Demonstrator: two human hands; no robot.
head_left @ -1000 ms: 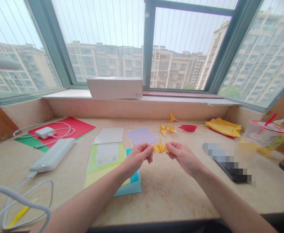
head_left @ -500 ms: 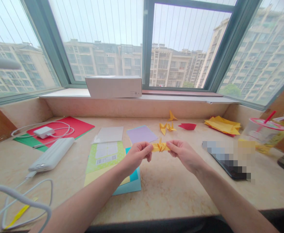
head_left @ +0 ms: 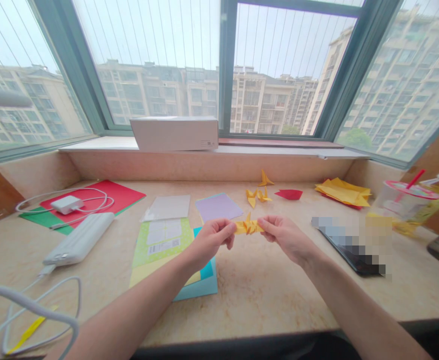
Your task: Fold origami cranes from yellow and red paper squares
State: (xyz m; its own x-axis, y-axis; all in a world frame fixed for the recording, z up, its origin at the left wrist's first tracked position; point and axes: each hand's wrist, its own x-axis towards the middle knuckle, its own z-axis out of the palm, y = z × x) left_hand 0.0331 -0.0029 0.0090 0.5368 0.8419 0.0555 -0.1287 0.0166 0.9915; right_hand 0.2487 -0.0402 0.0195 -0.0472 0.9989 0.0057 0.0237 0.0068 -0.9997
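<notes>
A small folded yellow origami paper (head_left: 248, 227) is stretched between my two hands above the countertop, with pointed folds standing up at its middle. My left hand (head_left: 216, 234) pinches its left end between thumb and fingers. On the other side, my right hand (head_left: 277, 231) pinches the right end the same way. Just beyond the hands lie several folded yellow paper pieces (head_left: 257, 196), one more yellow piece (head_left: 266, 178) against the back wall, and a folded red paper piece (head_left: 289, 194). A purple paper sheet (head_left: 219, 206) lies behind my left hand.
Left of my hands are green-patterned paper (head_left: 140, 245), a white power bank (head_left: 80, 239), cables and red sheets (head_left: 117, 192). To the right are a phone (head_left: 349, 250), stacked yellow paper (head_left: 343, 192) and a lidded cup (head_left: 403, 200). A white box (head_left: 174, 134) stands on the sill.
The view has shifted very slightly. Both hands keep their pinch on the yellow origami paper, and its middle folds look slightly more spread.
</notes>
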